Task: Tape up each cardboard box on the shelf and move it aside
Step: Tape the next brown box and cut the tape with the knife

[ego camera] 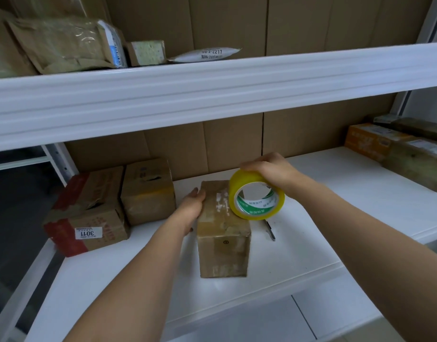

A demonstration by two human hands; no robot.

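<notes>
Small cardboard box [223, 233] is sitting mid-shelf on the white lower shelf [323, 218], long axis running away from the camera, old tape and label residue showing on its top. Left hand [191, 206] is resting flat against the box's left side near the far end, fingers straight, not curled round it. Right hand [269, 169] is gripping the yellow tape roll [257, 197] from above, fingers curled over the rim; the roll is standing on edge, its lower left edge overlapping the box's top right edge, looking like contact. Green-and-white printed core is facing the camera.

Just right of the box, partly under the roll, a slim dark-and-silver tool [270, 230] is lying on the shelf; can't tell whether it's a pen or a cutter.

To the left, two more boxes are sitting side by side: a plain brown one [148, 191] near the left hand, and a red-printed one [86, 213] carrying a "3011" sticker, touching it.

Far right of the same shelf, an orange printed carton [368, 140] and a long taped parcel [415, 166] are lying well apart from the work.

Upper shelf [212, 90] is holding padded mailers [64, 45] and a white poly bag [205, 55]. Cardboard sheets are lining the back.
</notes>
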